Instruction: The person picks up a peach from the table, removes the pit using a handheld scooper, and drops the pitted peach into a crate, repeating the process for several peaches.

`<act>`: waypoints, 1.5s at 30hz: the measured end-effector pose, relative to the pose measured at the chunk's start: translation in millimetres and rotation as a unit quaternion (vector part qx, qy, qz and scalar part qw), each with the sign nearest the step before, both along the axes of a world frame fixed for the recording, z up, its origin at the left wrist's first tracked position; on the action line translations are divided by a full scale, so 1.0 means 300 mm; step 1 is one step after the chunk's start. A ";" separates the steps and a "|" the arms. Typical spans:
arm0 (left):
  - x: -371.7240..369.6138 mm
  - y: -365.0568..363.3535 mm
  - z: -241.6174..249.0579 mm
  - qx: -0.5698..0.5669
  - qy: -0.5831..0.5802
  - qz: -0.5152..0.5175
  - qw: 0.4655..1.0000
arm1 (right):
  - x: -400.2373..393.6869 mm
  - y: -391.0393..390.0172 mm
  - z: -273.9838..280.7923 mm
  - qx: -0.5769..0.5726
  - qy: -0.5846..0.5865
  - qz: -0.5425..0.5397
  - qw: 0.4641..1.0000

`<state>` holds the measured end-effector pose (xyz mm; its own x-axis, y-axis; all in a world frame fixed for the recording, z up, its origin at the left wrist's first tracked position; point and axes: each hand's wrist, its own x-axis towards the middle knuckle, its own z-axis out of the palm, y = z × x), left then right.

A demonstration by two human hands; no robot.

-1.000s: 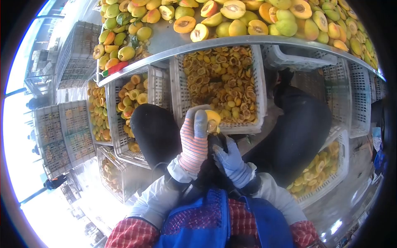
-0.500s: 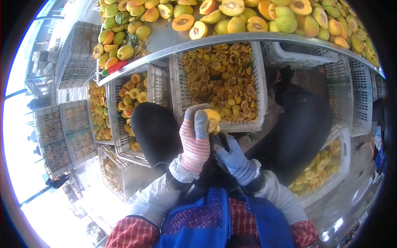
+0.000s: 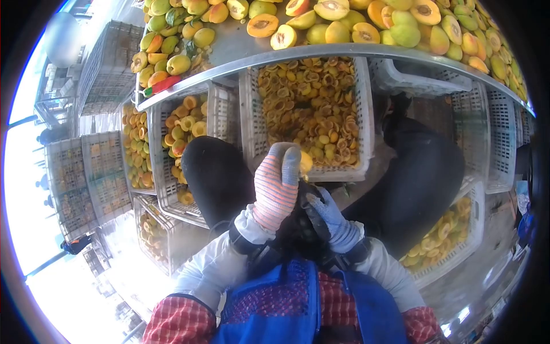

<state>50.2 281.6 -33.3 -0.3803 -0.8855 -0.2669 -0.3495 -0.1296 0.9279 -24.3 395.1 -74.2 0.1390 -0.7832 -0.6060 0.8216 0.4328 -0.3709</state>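
My left hand (image 3: 277,186), in a striped orange and grey glove, is closed around a yellow peach (image 3: 306,163). Most of the fruit is hidden behind the fingers. Lower and to the right, my right hand (image 3: 334,222), in a blue-grey glove, is closed around a dark tool (image 3: 316,220). The tool blends into the dark clothing, so its kind and its tip cannot be made out. Just beyond my hands stands a white crate (image 3: 250,123) full of hollow peach scraps (image 3: 309,109).
A metal table (image 3: 229,50) at the top carries many whole and halved peaches (image 3: 332,33). On its left edge lies a red-handled object (image 3: 166,83). Crates (image 3: 166,192) of peach halves stand left, and another crate (image 3: 478,221) stands right. My knees flank the middle crate.
My hands have drawn slightly apart; the right hand has moved a little right and down with the dark tool. The peach is now more hidden by my left fingers. The view has shifted slightly.
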 end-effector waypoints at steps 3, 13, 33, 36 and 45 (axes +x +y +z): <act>0.002 0.009 -0.017 0.012 0.041 0.028 0.999 | -0.021 -0.001 0.025 -0.010 -0.022 0.014 1.000; 0.022 -0.059 0.060 0.138 0.131 0.014 0.982 | -0.001 -0.076 0.064 -0.028 0.048 -0.207 0.977; 0.029 -0.019 0.105 0.078 0.095 0.031 0.992 | -0.046 -0.059 0.132 -0.198 0.453 -0.080 0.865; 0.003 0.027 0.094 0.056 0.105 0.081 0.990 | -0.021 -0.046 0.125 -0.203 0.571 -0.053 0.794; -0.016 0.053 0.058 0.017 0.079 0.131 0.988 | 0.001 -0.049 0.091 -0.188 0.540 -0.039 0.819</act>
<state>45.5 297.3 -16.0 -0.1777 -0.9508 -0.2538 -0.1508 -0.2286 0.9618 -23.9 380.2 -47.0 -0.3786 -0.9239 -0.0555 -0.0544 0.0820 -0.9951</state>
